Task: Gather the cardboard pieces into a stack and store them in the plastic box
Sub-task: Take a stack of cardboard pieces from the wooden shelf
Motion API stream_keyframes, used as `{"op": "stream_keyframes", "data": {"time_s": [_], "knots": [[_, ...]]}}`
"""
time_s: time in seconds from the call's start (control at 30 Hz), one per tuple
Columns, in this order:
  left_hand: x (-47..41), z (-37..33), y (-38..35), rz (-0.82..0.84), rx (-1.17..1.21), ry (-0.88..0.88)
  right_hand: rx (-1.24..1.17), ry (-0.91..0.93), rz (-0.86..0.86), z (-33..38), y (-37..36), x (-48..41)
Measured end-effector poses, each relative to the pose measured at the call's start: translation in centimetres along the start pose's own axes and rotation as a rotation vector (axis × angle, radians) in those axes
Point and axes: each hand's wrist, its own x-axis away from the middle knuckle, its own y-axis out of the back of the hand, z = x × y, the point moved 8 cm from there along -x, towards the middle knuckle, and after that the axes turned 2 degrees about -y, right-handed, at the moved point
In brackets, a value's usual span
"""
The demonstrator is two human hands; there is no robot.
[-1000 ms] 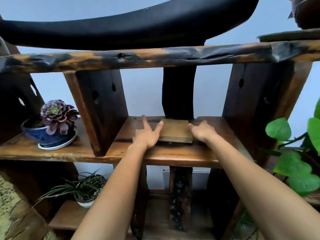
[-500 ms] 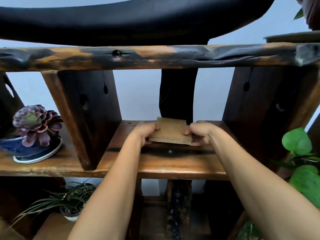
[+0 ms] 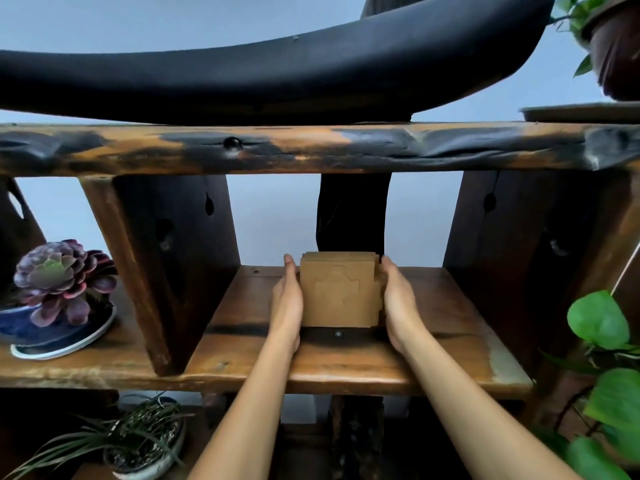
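Note:
A stack of brown cardboard pieces [image 3: 340, 292] stands on its lower edge on the wooden shelf [image 3: 433, 344], its flat face turned toward me with cut-out outlines showing. My left hand [image 3: 288, 303] presses flat against the stack's left side. My right hand [image 3: 398, 299] presses against its right side, so the stack is clamped between both palms. The back pieces show as staggered edges at the top and right. No plastic box is in view.
A purple succulent in a blue pot [image 3: 55, 285] sits on the shelf at the left behind a slanted wooden upright [image 3: 156, 268]. A grassy potted plant [image 3: 145, 441] stands on the lower shelf. Green leaves [image 3: 599, 323] hang at the right. A dark curved shape [image 3: 277, 74] spans overhead.
The stack lay flat on the shelf; both hands gripped its sides, lifted it and tipped it upright. The camera moved closer.

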Motion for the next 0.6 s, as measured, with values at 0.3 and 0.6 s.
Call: {"op": "stream_keyframes", "data": {"time_s": [0.3,0.6], "knots": [[-0.4,0.7,-1.1,-0.009,0.083,-0.037,0.023,0.108,-0.168,-0.1,0.4,0.9],[-0.4,0.6,-1.6,-0.022,0.074,-0.107,0.007,0.119,-0.230,0.4,2.1,1.3]]}}
